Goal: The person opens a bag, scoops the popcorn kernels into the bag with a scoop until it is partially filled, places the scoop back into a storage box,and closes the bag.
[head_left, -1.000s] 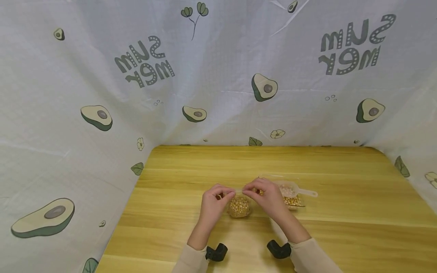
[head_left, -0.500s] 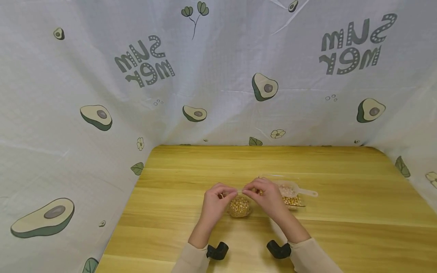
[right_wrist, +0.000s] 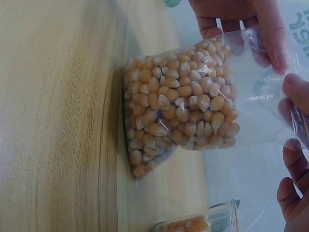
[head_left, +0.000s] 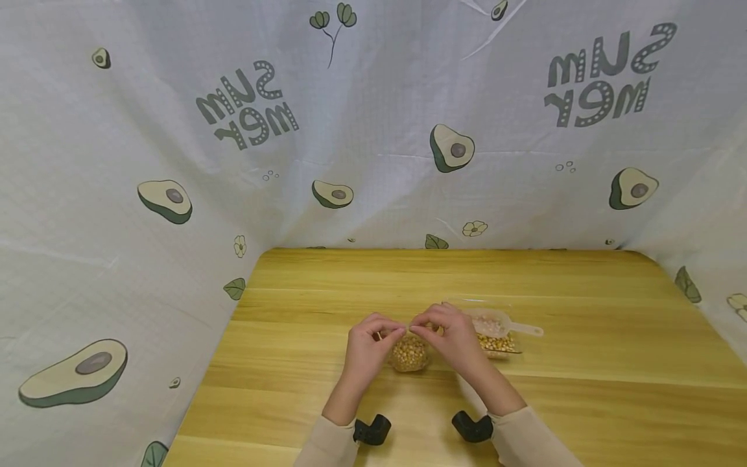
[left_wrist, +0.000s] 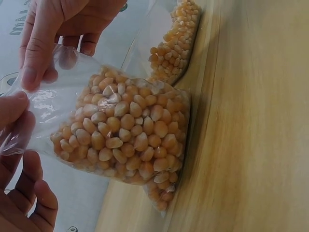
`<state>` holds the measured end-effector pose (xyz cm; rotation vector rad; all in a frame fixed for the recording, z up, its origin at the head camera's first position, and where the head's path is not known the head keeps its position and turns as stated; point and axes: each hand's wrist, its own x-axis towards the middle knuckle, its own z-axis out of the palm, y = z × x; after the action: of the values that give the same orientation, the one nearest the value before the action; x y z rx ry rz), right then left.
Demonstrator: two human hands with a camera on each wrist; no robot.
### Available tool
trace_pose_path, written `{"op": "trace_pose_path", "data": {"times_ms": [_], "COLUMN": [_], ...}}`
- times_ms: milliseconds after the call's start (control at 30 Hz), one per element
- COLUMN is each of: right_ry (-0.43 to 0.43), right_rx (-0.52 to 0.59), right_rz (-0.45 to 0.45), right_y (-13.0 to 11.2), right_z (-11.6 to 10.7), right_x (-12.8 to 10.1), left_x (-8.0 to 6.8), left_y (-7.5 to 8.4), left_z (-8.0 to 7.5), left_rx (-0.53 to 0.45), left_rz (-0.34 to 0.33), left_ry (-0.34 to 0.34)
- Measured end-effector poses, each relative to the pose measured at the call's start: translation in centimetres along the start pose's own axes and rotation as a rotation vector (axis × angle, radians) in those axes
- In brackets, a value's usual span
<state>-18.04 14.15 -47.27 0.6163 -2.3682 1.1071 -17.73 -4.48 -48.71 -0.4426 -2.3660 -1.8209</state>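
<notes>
Fingers of both hands pinch the corn bag; scoop, seemingly on another bag, just beside.

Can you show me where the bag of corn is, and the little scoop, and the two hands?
bag of corn (left_wrist: 128,140), left wrist view, kernels.
scoop (head_left: 528,329), head view, handle.
left hand (head_left: 366,347), head view, back.
right hand (head_left: 458,344), head view, back.

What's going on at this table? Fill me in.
A person holds a small clear bag of corn kernels upright on the wooden table. The left hand and the right hand each pinch the bag's top edge, fingertips nearly meeting. Just behind, to the right, lies a second bag of kernels with a clear plastic scoop resting on it.
</notes>
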Motion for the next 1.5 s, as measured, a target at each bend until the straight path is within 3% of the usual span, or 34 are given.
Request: {"op": "trace_pose_path", "data": {"times_ms": [200,733,1133,1500], "right_ry": [0.006,0.040,0.035,0.086], "right_rx": [-0.007,-0.076,-0.072,-0.039], "right_rz": [-0.037,-0.030,0.039,0.037], "right_y": [-0.1,0.1,0.4,1.0], "right_z": [0.0,0.2,0.4,-0.3], "right_x": [0.1,0.5,0.2,-0.4], "left_x": [0.1,0.8,0.7,0.6], "left_y": [0.1,-0.1,-0.7,-0.6], "left_z": [0.0,0.0,-0.2,-0.6], "left_rx": [-0.003,-0.023,-0.026,-0.022], "left_rz": [0.002,-0.010,-0.068,-0.095], "left_ry": [0.015,0.031,0.019,-0.001]}}
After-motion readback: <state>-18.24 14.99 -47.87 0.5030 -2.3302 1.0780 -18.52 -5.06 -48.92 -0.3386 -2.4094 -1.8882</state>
